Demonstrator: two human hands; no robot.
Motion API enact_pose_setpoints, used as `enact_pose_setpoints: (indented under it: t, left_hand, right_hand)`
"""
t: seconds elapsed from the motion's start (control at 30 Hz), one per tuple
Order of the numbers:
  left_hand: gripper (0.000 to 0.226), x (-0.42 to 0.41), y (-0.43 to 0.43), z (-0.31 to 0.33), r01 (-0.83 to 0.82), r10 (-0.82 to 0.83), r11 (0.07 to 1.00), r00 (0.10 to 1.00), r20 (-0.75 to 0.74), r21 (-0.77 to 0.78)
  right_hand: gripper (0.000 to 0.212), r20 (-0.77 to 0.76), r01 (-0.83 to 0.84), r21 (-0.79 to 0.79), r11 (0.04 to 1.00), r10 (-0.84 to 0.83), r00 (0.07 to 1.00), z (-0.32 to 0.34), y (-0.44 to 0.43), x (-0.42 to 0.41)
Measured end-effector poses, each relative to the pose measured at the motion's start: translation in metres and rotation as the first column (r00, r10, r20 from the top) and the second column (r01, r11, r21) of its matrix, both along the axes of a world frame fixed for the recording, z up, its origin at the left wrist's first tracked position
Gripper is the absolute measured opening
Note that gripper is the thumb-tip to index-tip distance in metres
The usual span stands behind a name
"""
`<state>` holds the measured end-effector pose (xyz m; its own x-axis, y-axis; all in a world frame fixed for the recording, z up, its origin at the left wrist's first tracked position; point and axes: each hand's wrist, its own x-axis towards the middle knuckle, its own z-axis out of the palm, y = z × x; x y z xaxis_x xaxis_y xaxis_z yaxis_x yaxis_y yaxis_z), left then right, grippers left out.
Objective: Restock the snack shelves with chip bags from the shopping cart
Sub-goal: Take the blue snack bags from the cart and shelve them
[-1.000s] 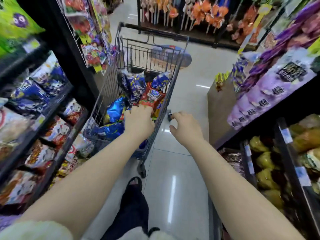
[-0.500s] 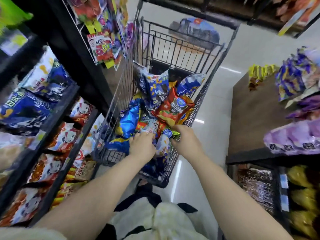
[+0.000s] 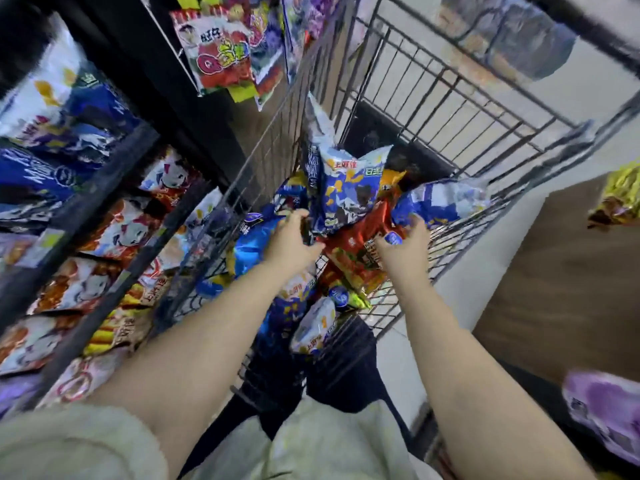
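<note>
1. On the left, the snack shelves (image 3: 104, 188) hold blue bags above and red ones below.
2. The left hand (image 3: 294, 239) pinches the lower edge of a blue and white chip bag (image 3: 346, 192) standing in the cart (image 3: 433, 98).
3. The right hand (image 3: 407, 247) curls its fingers round a red chip bag (image 3: 353, 247) on the heap in the cart.
4. Purple bags (image 3: 606, 410) lie at the far right.

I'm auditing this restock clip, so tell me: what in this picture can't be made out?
Head view only:
- Shopping cart floor: buried under chip bags.
- Left hand: fingertips hidden behind the blue-and-white chip bag, so its grip is unclear.
- Shelf price tags: smeared by motion blur.
- Purple bags: cut off by the right edge.
</note>
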<state>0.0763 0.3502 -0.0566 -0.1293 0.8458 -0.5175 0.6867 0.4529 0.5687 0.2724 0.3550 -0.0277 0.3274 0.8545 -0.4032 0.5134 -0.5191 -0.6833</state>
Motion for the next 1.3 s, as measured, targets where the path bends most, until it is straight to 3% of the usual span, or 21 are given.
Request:
enact_pose_setpoints:
  t: [0.07, 0.13, 0.2, 0.27, 0.4, 0.53, 0.63, 0.83, 0.9, 0.97, 1.07, 1.13, 1.2, 1.23, 1.3]
  left_hand:
    - [0.081, 0.018, 0.027, -0.010, -0.101, 0.103, 0.995, 0.988, 0.115, -0.020]
    - [0.088, 0.034, 0.048, -0.022, -0.195, 0.200, 0.980, 0.958, 0.205, -0.042]
    - [0.091, 0.046, 0.065, -0.034, -0.271, 0.279, 0.960, 0.933, 0.225, -0.069]
    - [0.090, 0.051, 0.077, -0.044, -0.328, 0.338, 0.941, 0.920, 0.196, -0.085]
    - [0.094, 0.055, 0.090, -0.061, -0.405, 0.419, 0.908, 0.887, 0.196, -0.109]
    - [0.091, 0.055, 0.090, -0.074, -0.396, 0.414, 0.910, 0.887, 0.205, -0.123]
    - [0.087, 0.057, 0.086, -0.079, -0.407, 0.414, 0.910, 0.885, 0.214, -0.081]
    - [0.063, 0.052, 0.062, -0.069, -0.491, 0.463, 0.871, 0.836, 0.295, 0.025]
    - [0.057, 0.047, 0.050, -0.058, -0.511, 0.478, 0.857, 0.834, 0.277, 0.061]
    - [0.055, 0.041, 0.037, -0.047, -0.557, 0.518, 0.826, 0.810, 0.275, 0.082]
    - [0.067, 0.034, 0.018, -0.028, -0.652, 0.615, 0.753, 0.746, 0.254, 0.091]
    - [0.077, 0.027, 0.004, -0.015, -0.716, 0.687, 0.692, 0.692, 0.221, 0.094]
    - [0.084, 0.018, -0.013, -0.003, -0.781, 0.762, 0.617, 0.623, 0.177, 0.092]
    - [0.087, 0.014, -0.022, 0.003, -0.810, 0.792, 0.581, 0.586, 0.173, 0.083]
    - [0.084, 0.008, -0.039, 0.012, -0.853, 0.826, 0.518, 0.519, 0.220, 0.069]
  right_hand:
    - [0.081, -0.197, 0.222, -0.066, 0.973, -0.231, 0.953, -0.013, 0.025, 0.013]
    - [0.076, -0.360, 0.452, -0.111, 0.885, -0.460, 0.812, -0.024, 0.045, 0.023]
    - [0.083, -0.406, 0.603, -0.203, 0.772, -0.627, 0.665, -0.034, 0.061, 0.032]
    - [0.093, -0.420, 0.648, -0.321, 0.691, -0.717, 0.557, -0.043, 0.072, 0.039]
    - [0.096, -0.392, 0.632, -0.494, 0.597, -0.802, 0.452, -0.048, 0.091, 0.045]
    - [0.101, -0.367, 0.668, -0.529, 0.524, -0.850, 0.377, -0.049, 0.107, 0.047]
    - [0.092, -0.399, 0.688, -0.501, 0.524, -0.846, 0.354, -0.048, 0.106, 0.045]
    - [0.056, -0.469, 0.741, -0.388, 0.548, -0.809, 0.353, -0.038, 0.090, 0.044]
    - [0.053, -0.499, 0.737, -0.370, 0.565, -0.790, 0.356, -0.031, 0.084, 0.043]
    - [0.049, -0.507, 0.718, -0.339, 0.608, -0.761, 0.405, -0.021, 0.079, 0.042]
    - [0.035, -0.536, 0.646, -0.166, 0.745, -0.618, 0.575, -0.007, 0.073, 0.038]
    - [0.026, -0.530, 0.506, 0.046, 0.861, -0.408, 0.743, 0.006, 0.070, 0.035]
    - [0.024, -0.413, 0.244, 0.244, 0.938, -0.127, 0.902, 0.018, 0.067, 0.030]
    - [0.023, -0.350, 0.094, 0.304, 0.948, 0.019, 0.937, 0.022, 0.065, 0.026]
    - [0.022, -0.276, -0.170, 0.334, 0.927, 0.269, 0.923, 0.031, 0.061, 0.013]
